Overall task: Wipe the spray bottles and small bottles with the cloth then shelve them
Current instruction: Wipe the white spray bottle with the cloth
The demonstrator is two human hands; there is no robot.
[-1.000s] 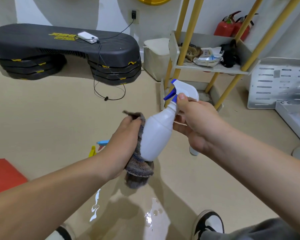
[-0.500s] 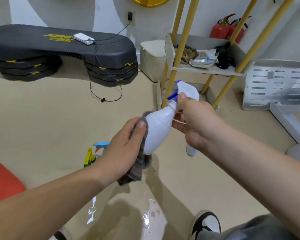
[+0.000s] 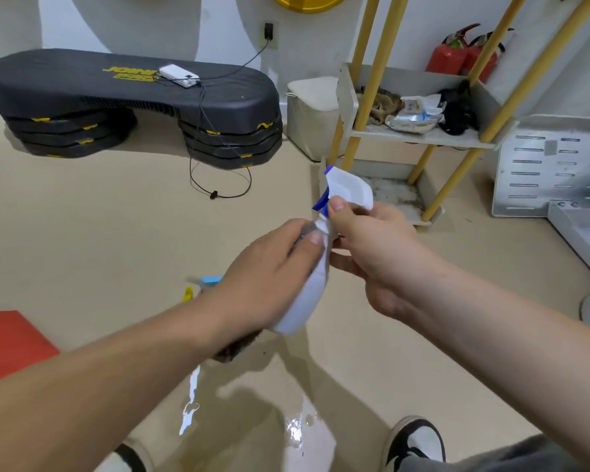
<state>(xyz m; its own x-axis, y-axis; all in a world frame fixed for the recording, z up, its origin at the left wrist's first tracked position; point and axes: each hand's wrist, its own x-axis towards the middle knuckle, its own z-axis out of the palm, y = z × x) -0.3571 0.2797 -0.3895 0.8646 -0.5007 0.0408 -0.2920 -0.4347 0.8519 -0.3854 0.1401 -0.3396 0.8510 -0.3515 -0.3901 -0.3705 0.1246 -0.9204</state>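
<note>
White plastic spray bottle with a blue trigger (image 3: 309, 301): held tilted in mid-air over the beige floor (image 3: 82, 233), nozzle end up and away, rounded base down and nearer. Gripped at the neck by the right hand (image 3: 375, 247), thumb curled over the collar just under the trigger. Wrapped round the body by the left hand (image 3: 269, 277), with the grey-brown fuzzy cloth (image 3: 239, 347) pressed between palm and plastic.

Against a second ago, shifted upward: slid with the cloth from the base toward the shoulder, left thumb now almost meeting the right thumb at the neck. Mostly swallowed under the palm now, that cloth, with only a ragged tail below the wrist and a sliver beside the thumb. Reads as a long wiping stroke up the flank, so looks well along for this bottle. Shelving not yet begun.

Smooth, opaque, matte plastic; pear-shaped body narrowing to a slim neck, topped by an angular white nozzle housing. Thick, nappy, soft cloth, likely to drag well on so slick a surface. Glossy wet patch (image 3: 293, 430) on the floor near the shoes. Blue cap (image 3: 212, 279) and yellow cap (image 3: 188, 294), blurred, peeking out behind the left wrist, probably more bottles still to wipe. Just beyond, the yellow-poled rack with pale shelves (image 3: 419, 139).
</note>
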